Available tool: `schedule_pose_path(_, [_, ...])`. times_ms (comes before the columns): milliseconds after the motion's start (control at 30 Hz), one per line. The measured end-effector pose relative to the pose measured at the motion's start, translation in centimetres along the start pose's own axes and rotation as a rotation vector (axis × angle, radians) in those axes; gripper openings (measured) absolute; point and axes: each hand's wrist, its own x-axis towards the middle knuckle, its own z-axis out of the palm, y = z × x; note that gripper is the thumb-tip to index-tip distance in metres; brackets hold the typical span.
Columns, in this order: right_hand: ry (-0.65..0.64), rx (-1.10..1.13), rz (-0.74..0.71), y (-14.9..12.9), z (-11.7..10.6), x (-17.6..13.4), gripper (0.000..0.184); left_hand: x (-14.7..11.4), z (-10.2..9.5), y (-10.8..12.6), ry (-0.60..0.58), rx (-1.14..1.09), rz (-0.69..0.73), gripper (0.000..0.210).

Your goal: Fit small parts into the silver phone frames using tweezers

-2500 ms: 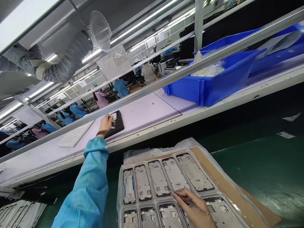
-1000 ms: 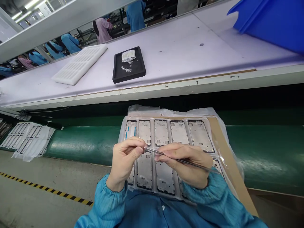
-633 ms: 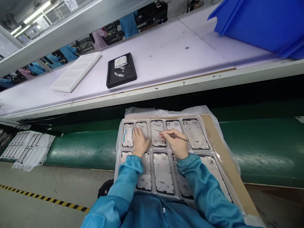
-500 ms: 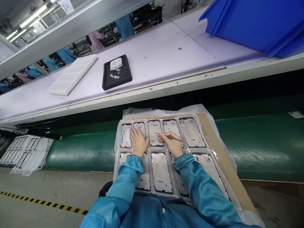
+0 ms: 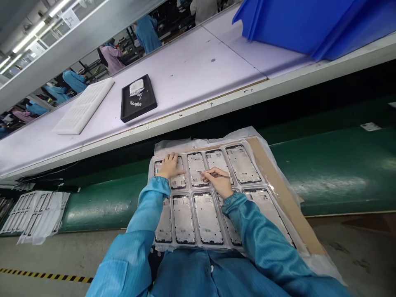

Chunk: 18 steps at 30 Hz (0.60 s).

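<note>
Phone frames [image 5: 208,218] lie in two rows in a clear plastic tray [image 5: 272,190], which rests on a sheet of cardboard [image 5: 284,202]. My left hand [image 5: 169,166] lies with its fingers spread over the first two frames of the far row, partly covering them. Closed round a thin pair of tweezers [image 5: 220,175], my right hand [image 5: 219,181] is over the far row. The tweezers' tip points left, above the third phone frame [image 5: 196,165]; whether it touches cannot be seen. Both forearms hide parts of the near row.
A shelf [image 5: 185,86] runs across behind the tray, bearing a black tray [image 5: 148,101] with small white pieces, a white slotted tray [image 5: 83,107] and a blue bin [image 5: 278,29]. Below it is a green conveyor belt [image 5: 334,165]. More trayed frames [image 5: 37,210] lie left; people work beyond.
My left hand has shifted left, from the second frame towards the first. My right hand stays near the third frame with the tweezers. The whole view has turned slightly.
</note>
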Motion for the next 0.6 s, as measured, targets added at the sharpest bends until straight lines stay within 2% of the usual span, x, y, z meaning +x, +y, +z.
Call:
schedule_pose_path(100, [-0.004,0.017,-0.009,0.2,-0.1,0.1,0.05,1.0,0.0,-1.2,0.009,-0.026,0.071,0.095])
schedule_pose_path(300, [0.002,0.041,-0.033,0.7,-0.2,0.4,0.049,1.4,0.5,-1.9,0.039,-0.028,0.123,0.09])
schedule_pose_path(433, [-0.002,0.055,-0.041,0.9,-0.3,0.5,0.047,1.8,0.8,-1.5,0.037,-0.068,0.023,0.084])
schedule_pose_path(533, [0.004,0.065,-0.044,1.2,-0.3,0.4,0.046,2.0,1.5,-0.6,0.152,-0.046,-0.102,0.063])
schedule_pose_path(600, [0.007,0.07,-0.045,1.4,-0.3,0.4,0.046,2.0,2.0,-0.2,0.222,-0.012,-0.134,0.053])
